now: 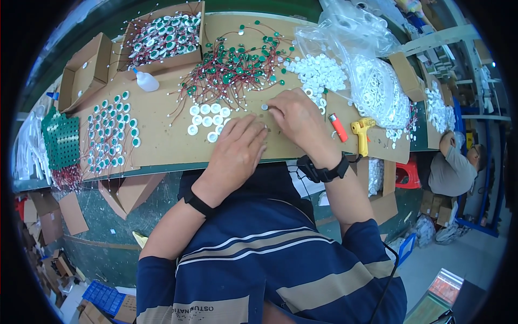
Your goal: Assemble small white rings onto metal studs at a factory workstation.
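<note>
My right hand [295, 117] is closed in a pinch over the cardboard work surface, with a small pale round disc [264, 107] at the tips of its thumb and forefinger. Just left of it my left hand [240, 151] lies palm down, fingers stretched out and close together, partly covering a group of white round caps [205, 108]. What is under its fingers is hidden. Beyond both hands is a tangled heap of green discs with red wires [229, 67]. A pile of loose white caps [318, 73] lies beyond my right hand.
A red lighter [338, 127] and yellow glue gun [361, 132] lie right. Finished-looking capped discs [112, 132] spread left, beside a green perforated stack [60, 140]. A white squeeze bottle [147, 81], a filled carton [162, 66] and a plastic bag of caps [380, 89] stand farther back.
</note>
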A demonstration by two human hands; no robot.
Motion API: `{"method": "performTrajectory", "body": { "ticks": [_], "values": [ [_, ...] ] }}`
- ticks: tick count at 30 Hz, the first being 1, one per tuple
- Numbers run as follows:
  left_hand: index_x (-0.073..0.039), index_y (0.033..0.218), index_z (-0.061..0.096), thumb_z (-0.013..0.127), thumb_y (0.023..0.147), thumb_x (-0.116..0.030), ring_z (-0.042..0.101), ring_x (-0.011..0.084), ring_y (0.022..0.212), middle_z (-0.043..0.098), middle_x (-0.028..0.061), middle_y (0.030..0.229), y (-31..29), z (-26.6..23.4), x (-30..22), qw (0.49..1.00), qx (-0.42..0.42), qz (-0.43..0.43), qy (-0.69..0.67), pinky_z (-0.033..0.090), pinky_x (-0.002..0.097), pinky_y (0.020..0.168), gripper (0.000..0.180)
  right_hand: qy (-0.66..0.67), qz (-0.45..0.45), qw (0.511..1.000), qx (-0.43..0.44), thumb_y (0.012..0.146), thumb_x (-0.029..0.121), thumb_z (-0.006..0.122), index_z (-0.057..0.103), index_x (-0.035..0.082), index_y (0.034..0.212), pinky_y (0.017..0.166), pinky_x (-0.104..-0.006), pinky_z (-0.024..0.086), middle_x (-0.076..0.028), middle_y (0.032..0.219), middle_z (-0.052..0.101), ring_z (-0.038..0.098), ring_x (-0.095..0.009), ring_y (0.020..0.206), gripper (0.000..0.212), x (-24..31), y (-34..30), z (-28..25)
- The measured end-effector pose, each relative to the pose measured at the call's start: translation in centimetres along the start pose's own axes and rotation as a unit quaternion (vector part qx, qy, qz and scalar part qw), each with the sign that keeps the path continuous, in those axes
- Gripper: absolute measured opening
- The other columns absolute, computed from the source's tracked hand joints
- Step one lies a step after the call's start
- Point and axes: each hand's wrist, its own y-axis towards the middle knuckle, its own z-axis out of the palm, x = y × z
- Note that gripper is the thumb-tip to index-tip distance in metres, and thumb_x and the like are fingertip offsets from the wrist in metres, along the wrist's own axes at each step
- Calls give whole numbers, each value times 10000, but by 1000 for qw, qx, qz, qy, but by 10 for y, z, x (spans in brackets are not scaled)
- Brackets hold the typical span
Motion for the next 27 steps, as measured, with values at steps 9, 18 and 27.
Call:
{"method": "performTrajectory", "body": {
  "ticks": [9,18,27],
  "values": [
    [-20,1321,837,835,962,-31,663,375,1499,776,135,1410,-13,-4,8,998,-57,-19,-20,510,539,1272,359,-3,6,1000,19,1007,91,859,891,30,1157,1005,-499,627,-156,1124,827,758,-399,1138,166,-1,4,8],
    [-43,1268,834,844,901,33,694,380,1426,781,104,1350,-19,0,13,988,-135,-57,-53,555,544,1192,375,73,37,996,23,1013,100,865,880,27,1163,975,-494,631,-161,1115,821,776,-400,1111,168,12,-8,-4],
    [-46,1218,855,872,889,2,670,377,1429,780,94,1345,-17,2,10,989,-132,-72,-7,539,545,1199,333,44,4,999,31,1011,85,849,873,49,1172,922,-497,646,-148,1109,818,793,-407,1055,167,30,-18,7]
  ]
}}
